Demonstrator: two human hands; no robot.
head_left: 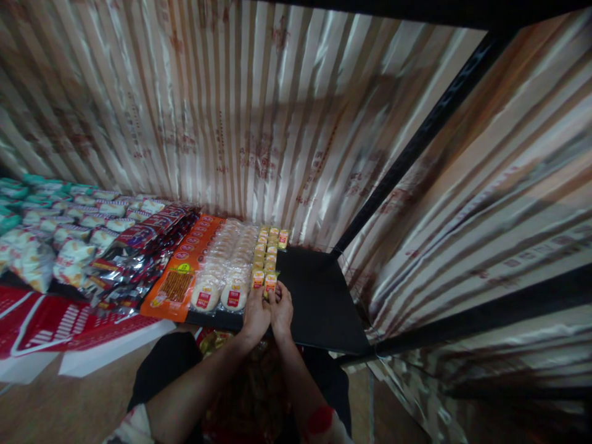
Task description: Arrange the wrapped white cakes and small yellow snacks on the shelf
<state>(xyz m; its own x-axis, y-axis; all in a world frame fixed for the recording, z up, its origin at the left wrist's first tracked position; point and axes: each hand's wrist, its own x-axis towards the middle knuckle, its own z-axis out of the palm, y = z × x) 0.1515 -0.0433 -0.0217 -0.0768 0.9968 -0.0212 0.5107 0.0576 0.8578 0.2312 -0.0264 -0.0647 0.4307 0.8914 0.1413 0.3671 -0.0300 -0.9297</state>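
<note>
At the front end of two rows of small yellow snack packets (259,263), both my hands meet. My left hand (256,317) is closed, its fingertips at the lower edge of a yellow packet (271,282) with a red and white label. My right hand (282,313) curls round the same packet from the right, thumb and fingers pinched on it. Just left of my hands lie two columns of round white crackers (234,296) in clear wrappers. My fingers partly cover the lowest packets.
On the black shelf (319,302), an orange snack bag (178,283), dark red packs (134,265) and white packets (74,246) spread leftward. A black metal post (416,135) rises at the right. Striped sheeting (231,111) hangs behind. A container of yellow packets (250,388) sits between my knees.
</note>
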